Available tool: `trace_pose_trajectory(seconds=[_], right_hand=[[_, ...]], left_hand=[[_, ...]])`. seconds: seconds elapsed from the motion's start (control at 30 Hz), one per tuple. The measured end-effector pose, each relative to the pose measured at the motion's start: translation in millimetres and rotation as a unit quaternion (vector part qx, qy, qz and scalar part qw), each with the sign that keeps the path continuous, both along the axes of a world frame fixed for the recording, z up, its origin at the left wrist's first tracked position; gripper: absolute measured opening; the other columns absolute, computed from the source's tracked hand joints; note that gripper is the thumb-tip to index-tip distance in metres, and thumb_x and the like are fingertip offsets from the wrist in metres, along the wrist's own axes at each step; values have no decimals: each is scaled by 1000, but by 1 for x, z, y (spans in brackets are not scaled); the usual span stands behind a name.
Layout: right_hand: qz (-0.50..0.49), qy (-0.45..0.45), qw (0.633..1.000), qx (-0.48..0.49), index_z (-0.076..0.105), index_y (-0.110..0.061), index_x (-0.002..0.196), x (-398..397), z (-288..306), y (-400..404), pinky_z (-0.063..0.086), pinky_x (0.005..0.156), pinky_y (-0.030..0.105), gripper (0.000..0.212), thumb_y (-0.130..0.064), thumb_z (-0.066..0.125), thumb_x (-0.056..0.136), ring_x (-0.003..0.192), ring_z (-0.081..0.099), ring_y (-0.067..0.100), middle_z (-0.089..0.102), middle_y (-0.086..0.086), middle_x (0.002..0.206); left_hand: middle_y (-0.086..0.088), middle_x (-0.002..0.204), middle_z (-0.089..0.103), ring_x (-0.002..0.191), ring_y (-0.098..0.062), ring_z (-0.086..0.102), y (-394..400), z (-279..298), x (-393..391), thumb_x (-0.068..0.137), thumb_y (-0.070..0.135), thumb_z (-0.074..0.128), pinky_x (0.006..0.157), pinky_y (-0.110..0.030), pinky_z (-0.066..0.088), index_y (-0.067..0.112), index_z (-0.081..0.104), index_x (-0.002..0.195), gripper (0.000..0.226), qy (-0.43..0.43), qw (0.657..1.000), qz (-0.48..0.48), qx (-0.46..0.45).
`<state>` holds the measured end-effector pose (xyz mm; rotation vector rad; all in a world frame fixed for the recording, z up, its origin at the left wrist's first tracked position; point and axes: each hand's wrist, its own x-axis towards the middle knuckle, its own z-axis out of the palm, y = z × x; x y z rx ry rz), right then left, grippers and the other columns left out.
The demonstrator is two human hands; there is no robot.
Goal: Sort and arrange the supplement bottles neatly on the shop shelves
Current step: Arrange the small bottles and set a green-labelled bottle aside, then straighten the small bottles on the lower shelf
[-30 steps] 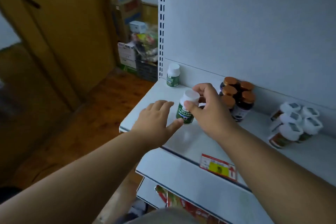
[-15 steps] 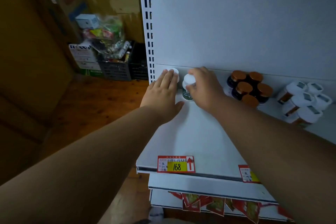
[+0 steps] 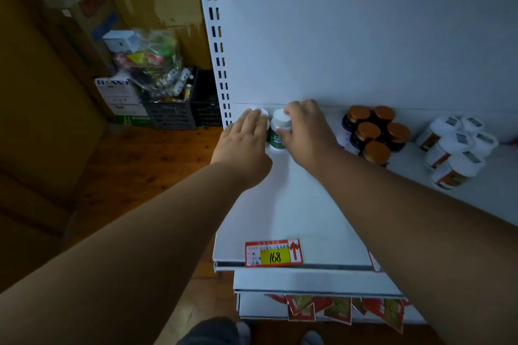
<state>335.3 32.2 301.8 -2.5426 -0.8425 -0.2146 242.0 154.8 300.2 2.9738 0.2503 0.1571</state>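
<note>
Head view: the right hand [image 3: 304, 131] grips a green-labelled white-capped bottle [image 3: 279, 131] at the shelf's [image 3: 294, 204] back left corner. The left hand [image 3: 244, 145], fingers straight, rests on its twin [image 3: 263, 113]. A price tag [image 3: 273, 252] reads "168".

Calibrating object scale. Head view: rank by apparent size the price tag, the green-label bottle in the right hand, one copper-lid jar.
1. price tag, largest, though nearest the camera
2. green-label bottle and copper-lid jar: too alike to rank; the right hand partly covers the bottle

The front of the shelf [image 3: 294, 218] lies open; brown-capped jars [image 3: 370, 131] and white-capped bottles [image 3: 454, 148] crowd its right back.
</note>
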Motion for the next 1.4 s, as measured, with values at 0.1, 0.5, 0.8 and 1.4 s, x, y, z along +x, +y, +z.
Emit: trace_pose_trajectory(seconds=[0.1, 0.5, 0.8, 1.4], right_hand=[[-17, -14, 1000, 18, 55, -8, 116, -26, 15, -9, 45, 86, 40, 33, -20, 68, 88, 105, 53, 34, 49, 16, 118], [-249, -31, 958, 141, 45, -16, 135, -180, 51, -148, 44, 84, 28, 50, -23, 64, 90, 101, 55, 17, 55, 4, 117], [-397, -45, 909, 120, 54, -12, 128, -259, 41, -346, 47, 87, 30, 40, -29, 63, 93, 103, 56, 18, 46, 6, 128], [-455, 87, 882, 91, 48, -26, 135, -185, 6, -681, 47, 97, 45, 44, -37, 59, 94, 120, 48, 22, 43, 3, 135]], left_hand=[[-6, 158, 23, 146, -24, 17, -7, 1, -16, 90, 31, 52, 119, -38, 14, 15, 25, 149, 67, -85, 996, 3, -18], [-7, 113, 68, 105, -32, 61, -109, 9, -77, 83, 35, 55, 90, -42, 46, 15, 56, 129, 50, -116, 938, -314, -91], [2, 132, 59, 124, -21, 51, -314, -10, -120, 90, 42, 55, 106, -40, 36, 24, 42, 142, 57, -25, 886, -452, -96], [-4, 146, 44, 128, -22, 48, -644, -62, -15, 87, 38, 60, 101, -36, 41, 22, 51, 137, 53, 56, 866, -485, -107]])
